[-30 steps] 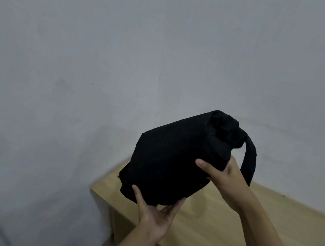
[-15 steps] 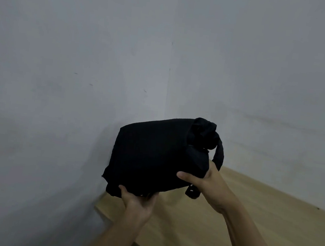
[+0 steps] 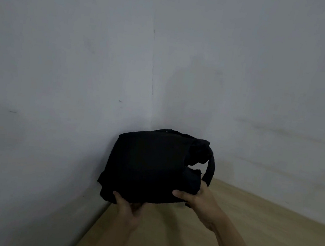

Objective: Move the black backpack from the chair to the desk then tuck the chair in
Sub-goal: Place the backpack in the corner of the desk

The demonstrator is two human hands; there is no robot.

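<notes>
- Two bare forearms reach forward from the bottom edge of the view over the light wooden bench [image 3: 256,234], which runs off toward the right; its left edge lies along the left wall.
- The left hand [image 3: 128,211] is cupped palm-up beneath the lower left corner of the black backpack [image 3: 148,164]; its fingers curl up against the fabric and bear the underside; the thumb shows at the left of the corner.
- The right hand [image 3: 201,202] is closed around the lower right end of the backpack; the thumb presses across the front face, the other fingers wrap behind and are mostly hidden; a fold of the fabric bunches just above this hand.
- The backpack lies on its side, long axis running left to right, at the far left corner of the bench; whether its base rests on the wood or hangs just above it cannot be told, since the underside is in shadow.
- A black strap [image 3: 210,169] loops out from the bunched upper right end of the backpack and curves down to just above the right hand.
- Behind the backpack two plain grey walls [image 3: 84,50] meet in a vertical corner seam; the backpack sits close against that corner; faint scuffs mark the paint.
</notes>
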